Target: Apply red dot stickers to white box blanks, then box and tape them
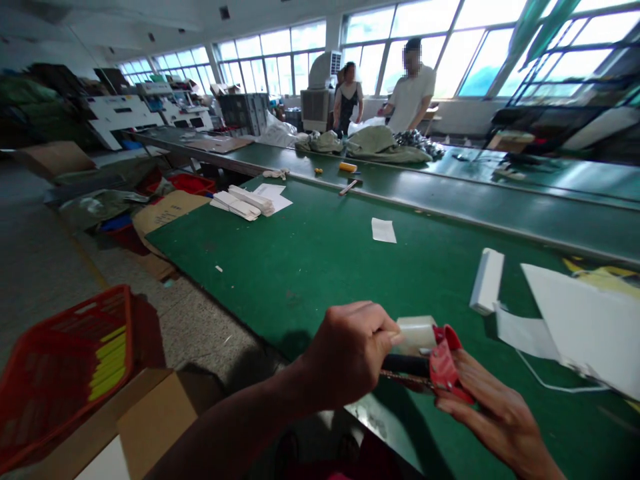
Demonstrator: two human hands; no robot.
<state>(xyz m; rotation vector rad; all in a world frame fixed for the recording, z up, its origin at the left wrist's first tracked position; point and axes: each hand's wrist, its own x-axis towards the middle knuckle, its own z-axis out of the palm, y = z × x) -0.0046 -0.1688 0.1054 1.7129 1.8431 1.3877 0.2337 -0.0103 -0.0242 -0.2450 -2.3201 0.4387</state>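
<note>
1. Two hands hold a tape gun (445,363) over the near edge of the green table (300,260), right of middle.
2. The left hand (350,350) is curled tight, thumb and fingers pinching the gun at the left end of its clear roll (416,333). The right hand (495,403) grips the red frame from the right, thumb below, fingers behind.
3. For good handling, I would keep the right hand steady on the frame, hold the roll square to it, and press evenly with the left thumb, clear of the rough edge beneath the black handle (407,365).
4. Just right of the hands lie a white box (487,280) and large sheets (585,320); farther off is a small slip (383,230). White strips (243,202) lie at the far left of the table.
5. A red crate (60,327) with yellow pieces (110,360) and a carton (155,407) stand near left; two people stand beyond the far bags (390,143).
6. The left fingertips are hidden: I cannot tell whether they hold the roll's rim or loose tape. The picture's border cuts off the crate, carton and sheets; whatever is yellow behind the sheets is unclear.
</note>
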